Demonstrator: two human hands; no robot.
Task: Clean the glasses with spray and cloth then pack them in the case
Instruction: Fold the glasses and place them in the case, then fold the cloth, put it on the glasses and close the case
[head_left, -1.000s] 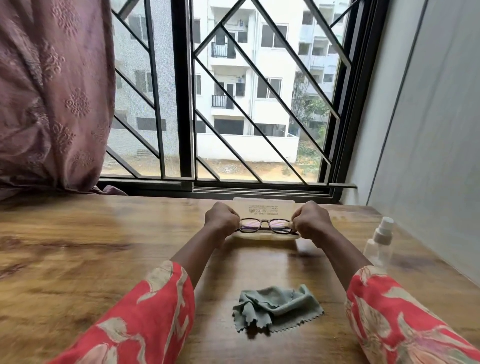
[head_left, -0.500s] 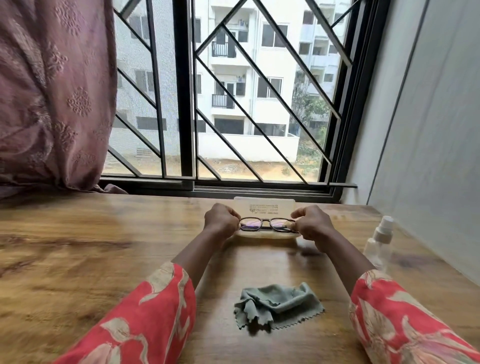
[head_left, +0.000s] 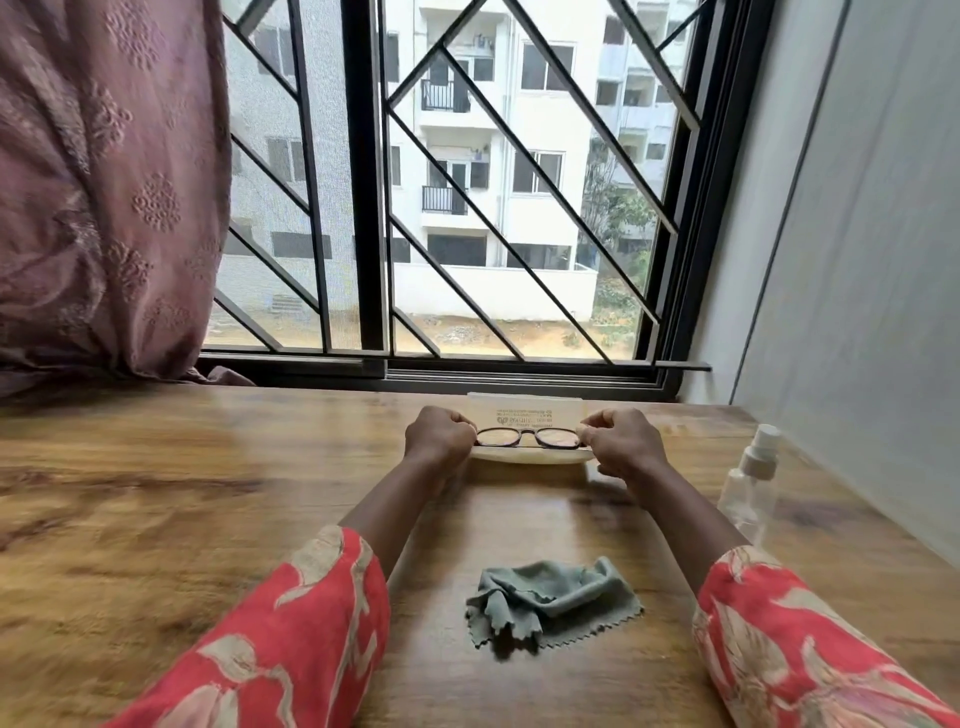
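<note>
Your left hand, a little left of the frame's centre, is curled into a fist on the left end of the glasses, pinching the frame at or near its hinge, which gives you a firm hold without fingers on the lens. The glasses sit level between your two hands at mid-frame, directly over the open case, whose pale tray lies on the desk with its lid standing up behind, printed side toward you; held square like that, they are lined up to go down into the tray, though I cannot tell whether the temples are folded or whether the frame already touches the tray. Your right hand, just right of centre, grips the other end in the same curled pinch. Below the hands, in the lower middle of the frame, the cloth lies crumpled on the desk, set aside within easy reach, which suggests the wiping is finished. At the right edge stands the spray bottle, upright and well apart from the case. Compared with a second ago, your hands have drawn slightly higher in the frame toward the lid and the glasses sit a touch further over the tray; cloth and bottle have not moved.
</note>
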